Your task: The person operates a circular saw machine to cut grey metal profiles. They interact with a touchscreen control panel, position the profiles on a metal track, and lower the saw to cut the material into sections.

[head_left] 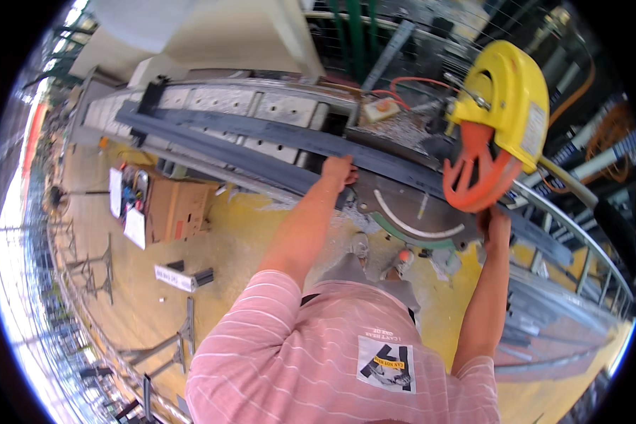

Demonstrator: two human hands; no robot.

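Observation:
A long dark grey profile [389, 159] lies across the bench and under the saw head. My left hand [338, 171] is closed on its near edge, left of the curved saw table [403, 206]. Right of the blade guard, my right hand [498, 226] is closed at the same profile, its fingertips partly hidden by the guard. The chop saw has a yellow housing [505, 78] and an orange slotted guard [466, 185] just over the profile. A second grey profile [233, 150] lies on the bench, nearer to me, its right end beside my left hand.
A perforated metal bench [283, 108] runs off to the left. Below it stand a cardboard box [180, 205] with papers and tools, and short profile pieces [203, 275]. The saw's lever [569, 180] sticks out rightward. Long wrapped profiles [593, 162] stack beyond a metal rail.

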